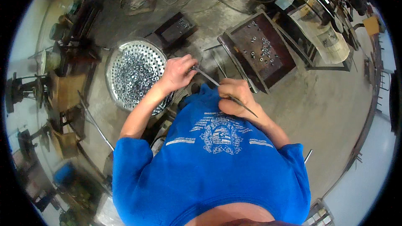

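In front of my blue shirt, a thin grey metal rod (208, 77) slants between my hands, and its pointed end sticks out past the right one. My right hand (235, 96) wraps round the rod. My left hand (180, 73) pinches at the rod's other end. Whether a small part sits in those fingertips is too small to tell. Left of my left hand, a round perforated metal tray (110, 73) holds a heap of shiny metal nuts (136, 75). To the right, a rusty open metal box (281, 60) has several loose nuts (266, 50) on its bottom.
A small dark box (167, 31) with a few metal pieces stands beyond the tray. A hose (209, 2) lies on the concrete floor (318, 104). Paper sheets (322, 33) drape over a frame at the far right. Machines and a long metal bar (96, 123) line the left.
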`<state>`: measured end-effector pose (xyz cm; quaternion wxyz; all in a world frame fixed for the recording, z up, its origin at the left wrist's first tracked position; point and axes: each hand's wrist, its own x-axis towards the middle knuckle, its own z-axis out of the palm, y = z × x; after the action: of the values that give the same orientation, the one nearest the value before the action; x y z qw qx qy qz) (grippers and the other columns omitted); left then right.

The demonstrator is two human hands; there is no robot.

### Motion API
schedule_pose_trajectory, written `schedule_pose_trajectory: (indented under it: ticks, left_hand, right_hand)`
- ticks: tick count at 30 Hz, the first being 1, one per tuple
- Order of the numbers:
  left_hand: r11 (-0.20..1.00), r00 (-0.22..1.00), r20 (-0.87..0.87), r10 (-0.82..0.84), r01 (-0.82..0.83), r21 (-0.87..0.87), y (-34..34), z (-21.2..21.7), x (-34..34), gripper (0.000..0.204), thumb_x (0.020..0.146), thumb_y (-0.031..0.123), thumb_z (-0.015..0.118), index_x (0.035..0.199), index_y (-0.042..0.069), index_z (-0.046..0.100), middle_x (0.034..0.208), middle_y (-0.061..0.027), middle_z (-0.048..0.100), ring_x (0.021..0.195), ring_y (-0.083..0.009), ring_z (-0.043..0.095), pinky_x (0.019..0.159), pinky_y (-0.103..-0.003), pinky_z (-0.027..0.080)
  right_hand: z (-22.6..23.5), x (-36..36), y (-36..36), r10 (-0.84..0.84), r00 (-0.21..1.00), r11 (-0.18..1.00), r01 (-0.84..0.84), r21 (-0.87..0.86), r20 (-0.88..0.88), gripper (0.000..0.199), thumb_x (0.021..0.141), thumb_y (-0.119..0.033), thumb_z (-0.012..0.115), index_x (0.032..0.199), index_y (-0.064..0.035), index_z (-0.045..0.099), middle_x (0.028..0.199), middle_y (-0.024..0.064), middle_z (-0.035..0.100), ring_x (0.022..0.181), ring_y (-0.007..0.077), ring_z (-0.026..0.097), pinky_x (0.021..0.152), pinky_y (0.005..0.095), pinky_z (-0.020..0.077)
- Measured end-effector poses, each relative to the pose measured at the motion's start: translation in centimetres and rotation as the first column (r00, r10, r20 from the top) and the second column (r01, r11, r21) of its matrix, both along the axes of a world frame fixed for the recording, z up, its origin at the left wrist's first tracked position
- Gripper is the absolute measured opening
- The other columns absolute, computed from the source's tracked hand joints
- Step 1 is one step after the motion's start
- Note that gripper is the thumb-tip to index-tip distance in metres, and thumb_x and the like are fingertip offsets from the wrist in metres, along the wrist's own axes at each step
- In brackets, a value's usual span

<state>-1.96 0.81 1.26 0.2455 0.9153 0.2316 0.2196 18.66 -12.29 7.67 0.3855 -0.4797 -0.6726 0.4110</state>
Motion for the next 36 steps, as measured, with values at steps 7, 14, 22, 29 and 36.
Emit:
schedule_pose_trajectory:
  ticks: [7,14,22,29,36]
  left_hand:
    - [0.975,0.977,0.005,-0.214,0.213,0.069,-2.0,-0.8,5.9,0.029,0.066,0.011,0.066,0.094,0.007,0.061,0.079,-0.0082,0.058,0.066,-0.0299,0.059,0.056,-0.04,0.046]
    - [0.983,0.98,-0.081,-0.18,0.177,-0.045,0.6,-5.9,15.2,0.031,0.075,0.018,0.066,0.105,0.011,0.061,0.091,-0.0106,0.064,0.084,-0.0328,0.062,0.067,-0.045,0.05]
    - [0.96,0.99,-0.061,-0.125,0.105,-0.259,1.5,-7.7,16.5,0.04,0.08,0.025,0.064,0.114,0.006,0.057,0.1,-0.0164,0.065,0.096,-0.036,0.061,0.079,-0.046,0.049]
    - [0.89,0.8,-0.498,0.334,-0.441,-0.112,5.8,-10.9,-6.1,0.031,0.075,0.026,0.065,0.102,0.01,0.066,0.089,-0.0143,0.068,0.084,-0.032,0.065,0.073,-0.042,0.053]
    - [0.877,0.56,-0.768,0.31,-0.481,0.004,3.6,-11.6,-14.7,0.022,0.072,0.017,0.064,0.092,0.009,0.067,0.093,-0.0152,0.067,0.087,-0.0329,0.066,0.075,-0.044,0.053]
  right_hand:
    - [-4.6,0.8,0.7,-0.123,0.983,0.991,0.115,0.066,0.134,0.018,0.067,-0.014,0.064,0.071,-0.0046,0.05,0.067,0.0151,0.054,0.064,0.0368,0.057,0.055,0.0457,0.041]
    - [-1.3,5.7,-6.1,-0.581,0.8,0.803,0.594,-0.058,0.152,0.028,0.069,-0.024,0.062,0.067,0.0006,0.049,0.061,0.0105,0.039,0.054,0.0207,0.039,0.05,0.0312,0.0299]
    - [-3.1,8.0,-8.6,-0.691,0.715,0.712,0.699,-0.067,0.108,0.014,0.064,0.008,0.045,0.059,-0.0028,0.037,0.061,0.0021,0.041,0.06,0.0078,0.037,0.054,0.022,0.0308]
    - [-2.4,5.3,-5.9,-0.54,0.831,0.83,0.553,-0.081,0.134,0.01,0.064,-0.006,0.053,0.062,0.0,0.045,0.058,0.0059,0.038,0.054,0.0133,0.037,0.05,0.0273,0.0269]
    - [-2.1,4.7,-4.6,-0.421,0.89,0.894,0.439,-0.083,0.177,0.018,0.066,-0.011,0.057,0.062,0.0,0.043,0.06,0.0076,0.039,0.055,0.0156,0.038,0.051,0.0297,0.0291]
